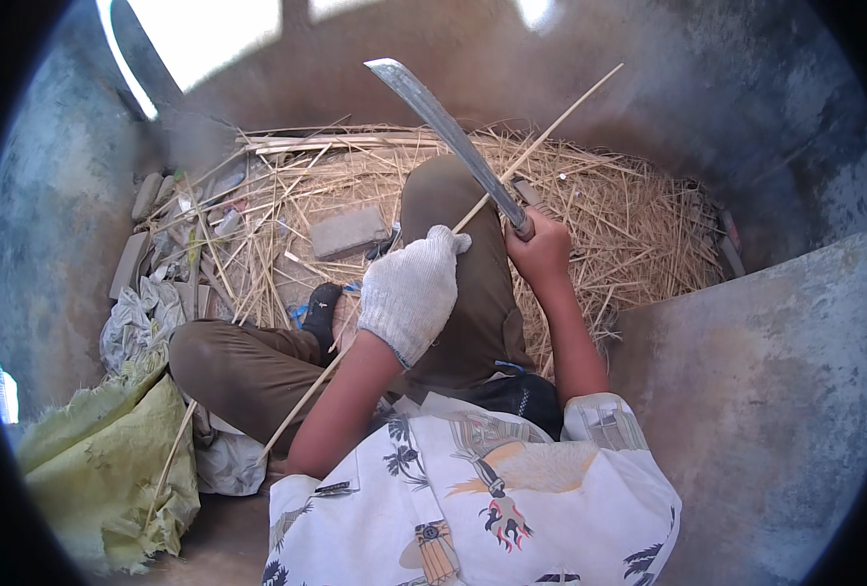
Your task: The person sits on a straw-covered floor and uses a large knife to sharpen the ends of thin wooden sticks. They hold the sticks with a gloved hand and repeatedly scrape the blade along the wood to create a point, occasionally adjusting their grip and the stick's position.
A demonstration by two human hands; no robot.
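Grasping a slender cane stick (562,120) in our gloved left hand (410,295) and a machete (447,131) in our right hand (543,250), we have the stick slanting forward-right — the two crossing just ahead of both hands.

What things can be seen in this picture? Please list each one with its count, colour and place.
Curved blade: one, grey, in the right hand
Long strip: one, pale tan, in the left hand
Loose strips: too many to count, tan, behind the knees and to both sides
Brick: one, greyish brown, among the loose strips
Crumpled sheeting: count unclear, whitish, left side
Sack: one, yellow-green, lower left
Panel: one, grey, right side
Wall: count unclear, patchy brown and grey, around the edges
Footwear: one clearly seen, dark, left of centre
Trousers: one pair, brown, centre
Shirt: one, white with prints, bottom
Left hand: one, white-gloved, centre
Right hand: one, bare, right of centre
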